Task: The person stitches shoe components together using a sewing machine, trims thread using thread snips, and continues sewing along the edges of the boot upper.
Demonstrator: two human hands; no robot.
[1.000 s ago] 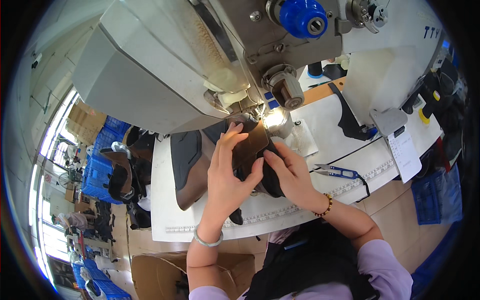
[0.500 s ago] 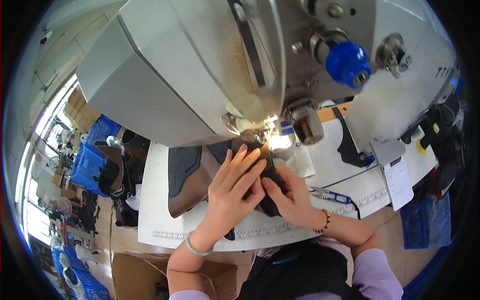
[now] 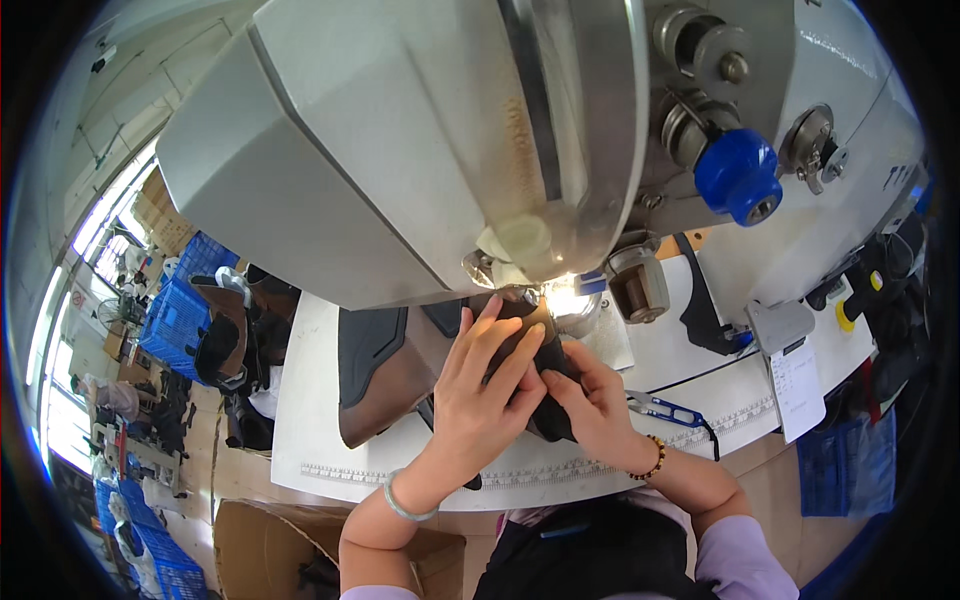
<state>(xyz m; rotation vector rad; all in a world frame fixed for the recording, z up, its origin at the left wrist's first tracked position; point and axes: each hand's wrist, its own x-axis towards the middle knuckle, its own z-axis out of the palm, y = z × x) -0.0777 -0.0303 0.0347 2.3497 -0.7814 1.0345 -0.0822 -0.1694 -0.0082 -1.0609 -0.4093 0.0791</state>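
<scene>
A brown and black leather piece (image 3: 385,400) lies on the white table under the head of a grey sewing machine (image 3: 400,150). My left hand (image 3: 478,400) rests on this piece, its fingers stretched out and pointing toward the lit needle area (image 3: 570,300). Close beside it, my right hand (image 3: 603,412) pinches the dark near edge of the leather between thumb and fingers. The fingertips of the right hand are partly hidden by the material. The machine's head hides the far end of the piece.
Thread snips (image 3: 665,408) with a blue handle lie right of my right hand, near a ruler strip (image 3: 740,425) along the table's front edge. A blue knob (image 3: 738,178) juts from the machine. Blue crates (image 3: 185,325) stand at left; an open cardboard box (image 3: 260,550) sits below the table.
The view has shifted, so the machine head and its blue knob appear lower and farther right. My hands keep nearly the same hold on the leather piece.
</scene>
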